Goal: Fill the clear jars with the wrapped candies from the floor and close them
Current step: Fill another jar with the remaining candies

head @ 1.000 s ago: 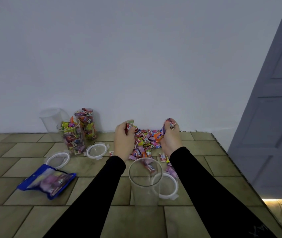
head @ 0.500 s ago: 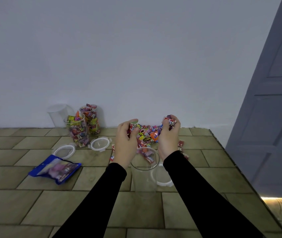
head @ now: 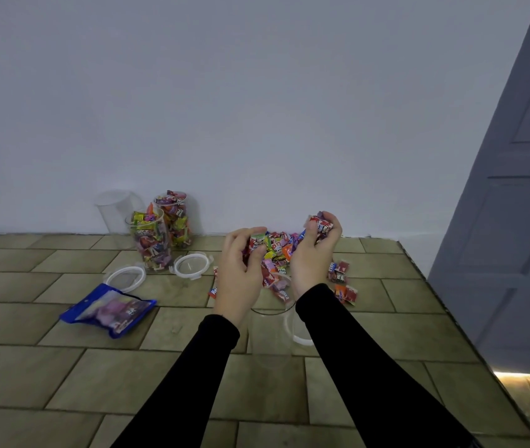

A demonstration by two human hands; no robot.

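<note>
A clear empty jar (head: 270,334) stands on the tiled floor between my forearms. My left hand (head: 239,276) holds a clump of wrapped candies above its mouth. My right hand (head: 313,253) grips another handful, raised a little higher. A few candies hang or fall between my hands over the jar. The candy pile (head: 281,248) lies on the floor behind my hands, by the wall. Loose candies (head: 343,286) lie to the right. Two jars full of candies (head: 152,244) (head: 176,219) and one empty jar (head: 116,211) stand at the wall on the left.
Two white-rimmed lids (head: 126,278) (head: 191,265) lie near the full jars. A third lid (head: 301,331) lies behind the near jar. A blue candy bag (head: 108,310) lies on the left. A grey door (head: 515,189) stands at the right.
Both hands have lifted off the candy pile with handfuls and come back toward me, over the near jar's mouth. The view has tilted upward.
</note>
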